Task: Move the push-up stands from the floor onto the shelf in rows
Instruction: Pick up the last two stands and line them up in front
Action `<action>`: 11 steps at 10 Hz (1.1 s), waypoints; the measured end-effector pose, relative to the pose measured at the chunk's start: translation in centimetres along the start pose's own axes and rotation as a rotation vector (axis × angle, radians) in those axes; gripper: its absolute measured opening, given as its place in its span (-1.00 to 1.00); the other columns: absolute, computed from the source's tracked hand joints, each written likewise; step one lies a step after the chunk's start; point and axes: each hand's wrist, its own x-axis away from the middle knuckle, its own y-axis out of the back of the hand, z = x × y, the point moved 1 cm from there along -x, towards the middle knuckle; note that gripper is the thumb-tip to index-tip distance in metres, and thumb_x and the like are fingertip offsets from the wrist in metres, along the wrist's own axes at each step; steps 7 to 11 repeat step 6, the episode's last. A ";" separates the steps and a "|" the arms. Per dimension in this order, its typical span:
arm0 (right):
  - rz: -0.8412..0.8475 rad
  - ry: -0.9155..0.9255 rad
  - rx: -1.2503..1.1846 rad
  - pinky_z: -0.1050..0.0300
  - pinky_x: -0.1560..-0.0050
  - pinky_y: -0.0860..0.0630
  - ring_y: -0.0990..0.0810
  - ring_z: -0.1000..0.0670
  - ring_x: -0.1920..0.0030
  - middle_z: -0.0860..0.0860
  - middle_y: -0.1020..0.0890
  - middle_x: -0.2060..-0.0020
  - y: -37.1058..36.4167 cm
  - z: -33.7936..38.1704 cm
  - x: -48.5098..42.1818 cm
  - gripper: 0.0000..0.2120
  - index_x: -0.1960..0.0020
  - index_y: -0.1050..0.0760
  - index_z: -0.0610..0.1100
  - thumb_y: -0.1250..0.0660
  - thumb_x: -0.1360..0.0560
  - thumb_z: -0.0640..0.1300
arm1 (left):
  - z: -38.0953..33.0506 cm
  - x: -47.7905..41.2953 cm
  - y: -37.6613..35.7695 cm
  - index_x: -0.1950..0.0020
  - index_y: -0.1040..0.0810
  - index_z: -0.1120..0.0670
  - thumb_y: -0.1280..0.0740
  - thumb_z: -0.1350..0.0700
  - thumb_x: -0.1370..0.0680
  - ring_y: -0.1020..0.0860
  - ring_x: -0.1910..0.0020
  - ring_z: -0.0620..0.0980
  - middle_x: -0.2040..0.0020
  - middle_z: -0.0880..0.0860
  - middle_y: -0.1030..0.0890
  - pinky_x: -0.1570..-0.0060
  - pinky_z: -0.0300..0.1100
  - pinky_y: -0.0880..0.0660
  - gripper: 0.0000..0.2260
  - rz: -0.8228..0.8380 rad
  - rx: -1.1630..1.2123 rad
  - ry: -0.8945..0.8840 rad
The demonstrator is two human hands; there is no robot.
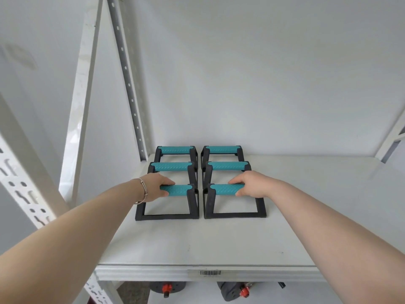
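Observation:
Several push-up stands with black frames and teal grips stand on the white shelf (219,244) in two columns. My left hand (156,187) grips the teal bar of the front left stand (179,190). My right hand (252,187) grips the bar of the front right stand (225,189). Both front stands rest flat on the shelf. Behind them sit the middle left stand (171,166), the middle right stand (226,166), the back left stand (175,149) and the back right stand (221,149). A thin bracelet circles my left wrist.
A perforated grey upright (126,71) rises at the shelf's back left corner, and a white slotted post (24,189) stands near left. A barcode label (210,272) marks the front edge. Dark gear with orange knobs (167,288) lies on the level below.

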 end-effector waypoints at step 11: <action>-0.823 0.044 0.217 -0.05 -0.13 -0.46 -0.51 -0.18 -0.13 -0.11 -0.57 -0.11 -6.6 5.2 5.2 -0.54 -0.25 -0.45 -0.18 -0.32 -0.47 0.09 | -6.9 5.9 -5.5 -0.44 -0.26 0.07 -0.11 -0.06 -0.58 -0.29 -0.38 0.13 -0.42 0.07 -0.34 -0.33 0.01 -0.29 -0.55 -0.561 -0.027 0.222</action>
